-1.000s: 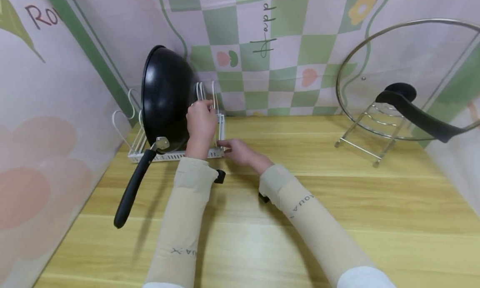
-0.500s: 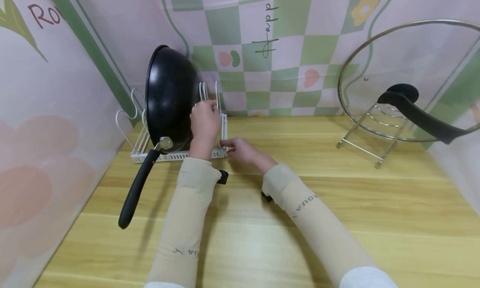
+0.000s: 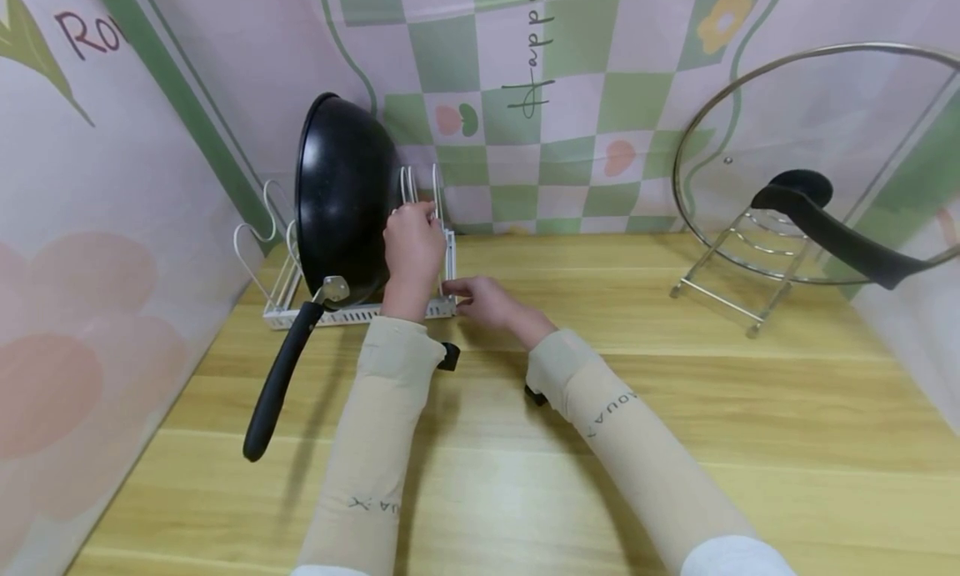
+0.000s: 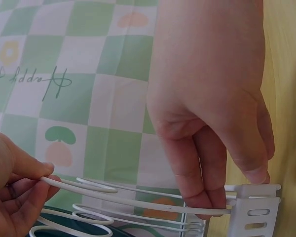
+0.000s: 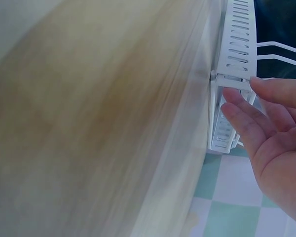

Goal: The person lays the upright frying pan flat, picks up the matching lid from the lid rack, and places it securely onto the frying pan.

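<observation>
Standing on its side, the pan [image 3: 345, 192] occupies the left part of the rack [image 3: 352, 315], open face turned left, its handle [image 3: 281, 384] reaching out past the rack's front toward the person. The rack sits at the back left of the table [image 3: 480, 443], its long front edge running left to right.

Next, the left hand [image 3: 414, 251] is grasping: the left wrist view shows thumb and fingers pinching the upper end of a wire loop [image 4: 138, 202]. The loop lies at this hand's fingertips, toward the rack's right end. Its long axis runs from that pinch down to the rack's base; this is judged the governing relation. The left hand has the top, while the right hand [image 3: 489, 301] is nearer the lower end.

The right hand stands just outside the rack's front right corner, reaching in from the right. Thumb and fingers straddle that corner and appear to pinch it, close beside the loop's lower end; whether they also bear on the wire cannot be confirmed. From this hand, the rack lies to the left and the loop rises above.

At far right, well apart from both hands, a glass lid [image 3: 825, 126] rests upright in a metal stand [image 3: 720, 299]; its right side is cut off from view.
</observation>
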Demonstrator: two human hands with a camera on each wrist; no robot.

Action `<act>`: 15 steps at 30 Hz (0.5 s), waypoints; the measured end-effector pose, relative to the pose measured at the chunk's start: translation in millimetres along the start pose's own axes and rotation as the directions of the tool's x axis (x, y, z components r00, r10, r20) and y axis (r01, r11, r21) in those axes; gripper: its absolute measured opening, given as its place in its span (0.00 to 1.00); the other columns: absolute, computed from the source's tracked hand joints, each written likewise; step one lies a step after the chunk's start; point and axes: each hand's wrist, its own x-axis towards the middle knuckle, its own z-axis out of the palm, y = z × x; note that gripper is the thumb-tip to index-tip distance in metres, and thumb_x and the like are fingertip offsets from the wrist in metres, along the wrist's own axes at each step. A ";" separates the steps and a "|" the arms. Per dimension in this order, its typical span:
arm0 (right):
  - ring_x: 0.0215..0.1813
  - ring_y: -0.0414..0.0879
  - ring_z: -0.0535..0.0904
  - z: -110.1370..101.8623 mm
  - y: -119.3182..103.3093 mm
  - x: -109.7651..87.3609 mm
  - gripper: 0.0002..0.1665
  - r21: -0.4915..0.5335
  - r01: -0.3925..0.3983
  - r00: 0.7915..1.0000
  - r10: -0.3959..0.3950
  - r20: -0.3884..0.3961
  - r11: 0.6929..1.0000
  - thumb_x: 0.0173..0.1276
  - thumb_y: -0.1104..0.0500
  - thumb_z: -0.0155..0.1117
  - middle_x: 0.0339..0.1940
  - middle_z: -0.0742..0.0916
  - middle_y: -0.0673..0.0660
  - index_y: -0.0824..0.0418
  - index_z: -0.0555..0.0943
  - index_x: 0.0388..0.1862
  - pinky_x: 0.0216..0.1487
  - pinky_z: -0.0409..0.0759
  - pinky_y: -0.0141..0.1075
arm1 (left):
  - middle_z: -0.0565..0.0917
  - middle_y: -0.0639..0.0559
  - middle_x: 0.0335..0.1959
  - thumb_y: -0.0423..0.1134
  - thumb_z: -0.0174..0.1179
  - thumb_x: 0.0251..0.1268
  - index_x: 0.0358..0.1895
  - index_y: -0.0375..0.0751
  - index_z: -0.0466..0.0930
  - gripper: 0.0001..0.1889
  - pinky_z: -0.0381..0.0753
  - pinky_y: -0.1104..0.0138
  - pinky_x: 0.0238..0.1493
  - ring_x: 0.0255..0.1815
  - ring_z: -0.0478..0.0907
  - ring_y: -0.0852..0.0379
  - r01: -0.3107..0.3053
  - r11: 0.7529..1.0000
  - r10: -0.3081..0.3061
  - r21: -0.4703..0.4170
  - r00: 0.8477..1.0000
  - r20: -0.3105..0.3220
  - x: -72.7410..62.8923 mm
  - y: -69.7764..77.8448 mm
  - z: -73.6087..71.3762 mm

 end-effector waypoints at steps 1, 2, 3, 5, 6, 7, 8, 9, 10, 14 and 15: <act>0.72 0.59 0.72 0.0 0.4 -0.1 0.29 0.004 0.001 1.000 -0.001 -0.001 1.000 0.70 0.76 0.58 0.68 0.78 0.68 0.74 0.71 0.71 0.71 0.70 0.43 | 0.86 0.40 0.55 0.29 0.60 0.71 0.58 0.38 0.86 0.15 0.78 0.51 0.59 0.57 0.80 0.40 0.000 1.000 0.000 0.002 1.000 0.000 0.0 0.2 0.3; 0.72 0.59 0.72 0.1 1.0 -0.1 0.29 0.011 -0.003 1.000 0.003 -0.002 1.000 0.71 0.76 0.58 0.68 0.78 0.68 0.74 0.71 0.71 0.71 0.70 0.43 | 0.86 0.40 0.55 0.29 0.60 0.72 0.58 0.38 0.86 0.15 0.78 0.50 0.59 0.57 0.80 0.39 -0.001 1.000 0.001 0.007 1.000 0.001 0.1 0.5 0.5; 0.72 0.59 0.72 0.1 1.5 -0.1 0.29 0.016 -0.005 1.000 0.005 -0.002 1.000 0.71 0.76 0.58 0.68 0.78 0.68 0.74 0.71 0.71 0.71 0.70 0.43 | 0.86 0.40 0.55 0.29 0.60 0.72 0.58 0.39 0.86 0.15 0.78 0.50 0.59 0.57 0.80 0.39 -0.001 1.000 0.000 0.009 1.000 0.001 0.2 0.8 0.8; 0.72 0.59 0.72 0.1 2.2 -0.2 0.29 0.022 -0.005 1.000 0.005 -0.004 1.000 0.71 0.76 0.58 0.68 0.78 0.68 0.74 0.71 0.71 0.71 0.71 0.43 | 0.86 0.40 0.55 0.29 0.60 0.72 0.58 0.39 0.86 0.15 0.78 0.50 0.59 0.57 0.80 0.39 -0.003 1.000 0.003 0.013 1.000 -0.001 0.4 1.1 1.4; 0.72 0.59 0.72 0.1 2.2 -0.3 0.29 0.021 -0.008 1.000 0.008 -0.004 1.000 0.71 0.76 0.58 0.68 0.78 0.68 0.74 0.71 0.71 0.71 0.71 0.43 | 0.86 0.40 0.55 0.29 0.60 0.72 0.58 0.39 0.86 0.15 0.78 0.50 0.59 0.57 0.80 0.39 -0.002 1.000 0.002 0.013 1.000 -0.001 0.6 1.3 1.8; 0.72 0.59 0.72 -0.1 2.0 -0.4 0.29 0.022 -0.015 1.000 0.015 -0.003 1.000 0.71 0.76 0.58 0.69 0.78 0.68 0.74 0.71 0.71 0.71 0.70 0.43 | 0.86 0.40 0.55 0.29 0.60 0.72 0.58 0.39 0.86 0.15 0.78 0.50 0.59 0.57 0.80 0.39 -0.003 1.000 0.003 0.014 1.000 -0.002 0.8 1.4 2.2; 0.72 0.59 0.72 -0.4 1.8 -0.7 0.29 0.022 -0.021 1.000 0.022 -0.003 1.000 0.71 0.76 0.57 0.69 0.78 0.67 0.73 0.71 0.71 0.71 0.70 0.43 | 0.86 0.40 0.54 0.29 0.60 0.72 0.58 0.39 0.86 0.15 0.78 0.50 0.59 0.57 0.80 0.39 -0.004 1.000 0.004 0.014 1.000 -0.003 0.9 1.5 2.4; 0.72 0.58 0.71 -0.6 1.3 -0.8 0.29 0.018 -0.027 1.000 0.027 -0.003 0.999 0.71 0.75 0.57 0.69 0.78 0.67 0.73 0.71 0.72 0.71 0.70 0.43 | 0.86 0.40 0.54 0.29 0.60 0.72 0.58 0.39 0.86 0.15 0.79 0.50 0.58 0.57 0.80 0.39 -0.006 1.000 0.006 0.013 1.000 -0.005 0.8 1.5 2.7; 0.73 0.58 0.71 -0.8 0.8 -0.8 0.29 0.016 -0.037 0.999 0.037 -0.002 0.999 0.72 0.75 0.57 0.69 0.78 0.66 0.72 0.71 0.72 0.72 0.69 0.43 | 0.86 0.40 0.54 0.29 0.61 0.72 0.57 0.39 0.86 0.15 0.79 0.50 0.58 0.56 0.81 0.39 -0.008 1.000 0.009 0.010 1.000 -0.008 0.8 1.6 2.8; 0.73 0.58 0.71 -0.9 -0.3 -0.6 0.28 0.013 -0.062 0.998 0.062 -0.001 0.998 0.74 0.72 0.57 0.70 0.77 0.65 0.70 0.70 0.73 0.73 0.68 0.43 | 0.86 0.40 0.53 0.29 0.61 0.71 0.57 0.40 0.86 0.14 0.79 0.51 0.57 0.56 0.81 0.39 -0.007 1.000 0.007 0.004 1.000 -0.020 1.0 1.7 3.3; 0.73 0.58 0.71 -0.7 -0.4 -0.3 0.28 0.013 -0.065 0.998 0.065 -0.001 0.998 0.75 0.71 0.57 0.70 0.77 0.65 0.70 0.70 0.73 0.73 0.68 0.43 | 0.86 0.40 0.53 0.29 0.61 0.71 0.57 0.39 0.86 0.14 0.79 0.51 0.57 0.55 0.81 0.40 -0.004 1.000 0.004 0.003 1.000 -0.022 1.0 1.9 3.5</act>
